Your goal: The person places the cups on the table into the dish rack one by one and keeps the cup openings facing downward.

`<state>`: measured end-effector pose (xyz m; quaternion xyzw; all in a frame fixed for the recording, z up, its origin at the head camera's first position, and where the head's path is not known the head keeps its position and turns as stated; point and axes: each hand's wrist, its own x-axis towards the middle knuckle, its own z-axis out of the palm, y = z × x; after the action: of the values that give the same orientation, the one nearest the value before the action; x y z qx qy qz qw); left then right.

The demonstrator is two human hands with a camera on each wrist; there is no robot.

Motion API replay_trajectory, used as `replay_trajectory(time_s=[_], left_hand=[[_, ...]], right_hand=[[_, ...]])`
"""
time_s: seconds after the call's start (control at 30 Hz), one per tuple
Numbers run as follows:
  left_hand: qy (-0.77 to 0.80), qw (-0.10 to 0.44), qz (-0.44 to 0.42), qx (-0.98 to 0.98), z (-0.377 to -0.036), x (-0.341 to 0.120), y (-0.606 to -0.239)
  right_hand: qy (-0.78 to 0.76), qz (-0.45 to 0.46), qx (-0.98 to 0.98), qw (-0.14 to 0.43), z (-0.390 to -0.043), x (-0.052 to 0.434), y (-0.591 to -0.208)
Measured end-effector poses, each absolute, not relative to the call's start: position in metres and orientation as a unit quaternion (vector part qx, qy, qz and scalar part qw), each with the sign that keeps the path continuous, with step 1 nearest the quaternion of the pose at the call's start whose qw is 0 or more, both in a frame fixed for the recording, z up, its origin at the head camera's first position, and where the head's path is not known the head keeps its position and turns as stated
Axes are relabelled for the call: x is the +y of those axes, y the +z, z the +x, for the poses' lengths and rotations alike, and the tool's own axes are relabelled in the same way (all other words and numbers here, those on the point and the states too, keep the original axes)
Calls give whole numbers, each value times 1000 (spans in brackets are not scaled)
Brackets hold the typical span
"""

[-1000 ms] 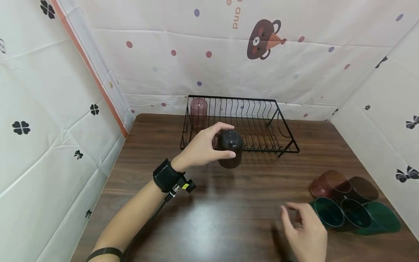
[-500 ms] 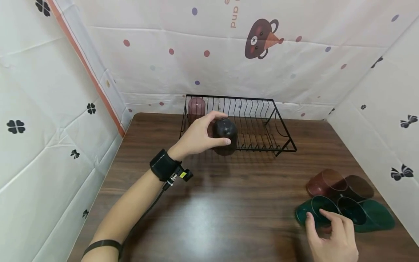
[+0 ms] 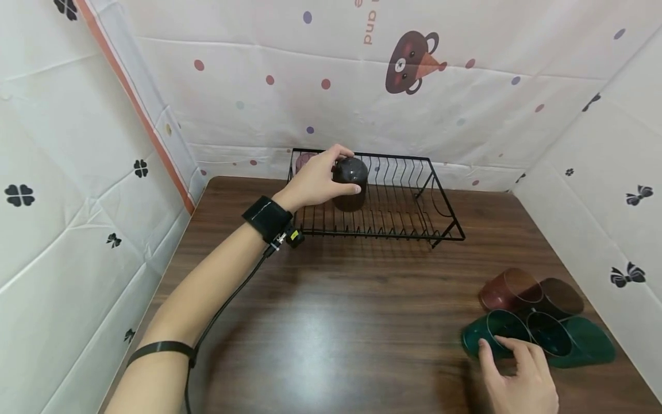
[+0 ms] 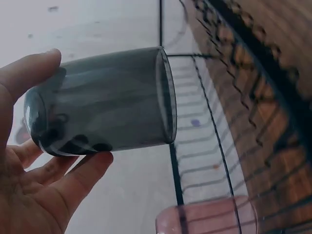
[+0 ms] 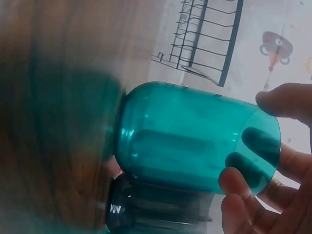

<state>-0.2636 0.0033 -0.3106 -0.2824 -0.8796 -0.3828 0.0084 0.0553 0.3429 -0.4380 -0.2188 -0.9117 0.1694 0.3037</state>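
My left hand (image 3: 333, 172) grips a dark grey see-through cup (image 3: 351, 185) mouth down, over the left part of the black wire dish rack (image 3: 433, 231). In the left wrist view the grey cup (image 4: 102, 112) sits between thumb and fingers, above the rack's wires (image 4: 173, 165). A pink cup (image 4: 209, 217) stands mouth down in the rack's back left corner, mostly hidden by my hand in the head view. My right hand (image 3: 504, 353) holds a teal cup (image 3: 483, 339) that lies on its side on the table. Thumb and fingers (image 5: 243, 190) curl round the teal cup (image 5: 195, 139).
Beside the teal cup lie several more cups on their sides: a red-brown one (image 3: 509, 290), a dark brown one (image 3: 566, 296), a dark teal one (image 3: 553, 340) and a green one (image 3: 587, 344). Patterned cloth walls close in the wooden table (image 3: 331, 322) on three sides.
My left hand carried the grey cup from in front of the rack to over its left part. My right hand moved right and took hold of the teal cup.
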Motion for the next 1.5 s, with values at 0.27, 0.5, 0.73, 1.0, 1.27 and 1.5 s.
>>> replay_trajectory(time_s=[0.27,0.5,0.73,1.0,1.27,1.5], left_hand=[[-300,1,-281,-912,-293,13,-313],[-214,3,-273,-938,-319,25,-315],[-179,6,-255,-950,-326,30,-314],[-112,16,-251,-961,-338,37,-323],[-92,24,-253,-963,-351,41,-342],[-51,43,-248,-967,-352,44,-342]], right_hand=[[169,-214,-913,303,55,345,-436],[189,-207,-907,314,55,344,-436],[182,-220,-908,307,53,342,-435],[177,-222,-909,306,52,341,-437],[186,-204,-909,312,53,341,-439],[180,-206,-911,308,53,342,-437]])
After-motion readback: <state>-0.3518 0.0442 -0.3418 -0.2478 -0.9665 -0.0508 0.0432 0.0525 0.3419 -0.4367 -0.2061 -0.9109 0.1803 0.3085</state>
